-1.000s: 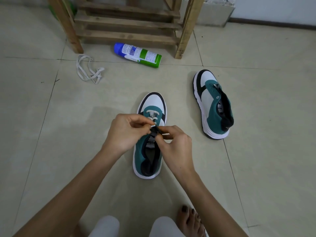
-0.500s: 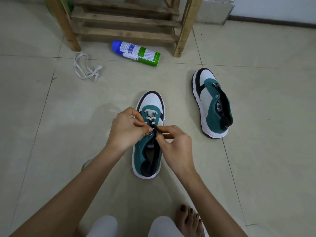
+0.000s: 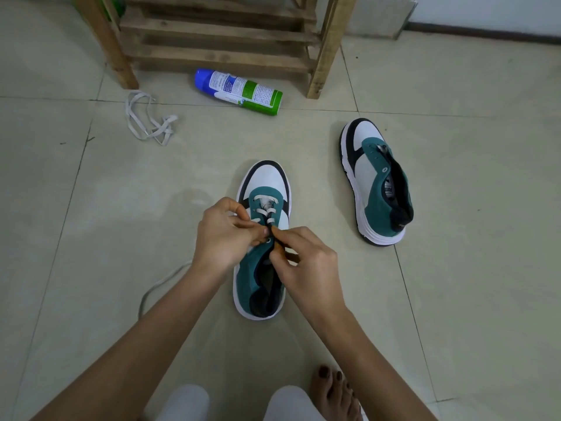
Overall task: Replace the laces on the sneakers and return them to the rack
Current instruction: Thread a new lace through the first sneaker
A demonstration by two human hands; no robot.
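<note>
From the head view, a teal-and-white low-top sneaker (image 3: 263,183) stands upright on the pale tiled floor (image 3: 91,238) in front of the person, toe pointing away. A flat white lace (image 3: 263,211) already crosses its lowest eyelets, and one free end (image 3: 161,284) trails out across the floor under the left forearm. The left hand (image 3: 223,235) has its fingers curled in a pinch on the left eyelet flap. The right hand (image 3: 306,262) pinches narrowly on a slim dark tip just beside the next eyelet. This is probably the lace's end, though the fingers hide too much to be sure.

The step in hand looks like threading the next eyelet. To do it well, the left hand should hold the flap firm and turned slightly open. The right hand should feed the tip straight through, then draw the slack even with the other side and keep the lace flat, not twisted.

The matching unlaced teal-and-white sneaker (image 3: 376,183) lies well apart to the right, tipped on its side. A loose greyish old lace (image 3: 148,120) and a blue-capped green-and-white spray can (image 3: 239,92) lie near the foot of the wooden slatted shoe rack (image 3: 218,34), where both sneakers belong afterwards.
</note>
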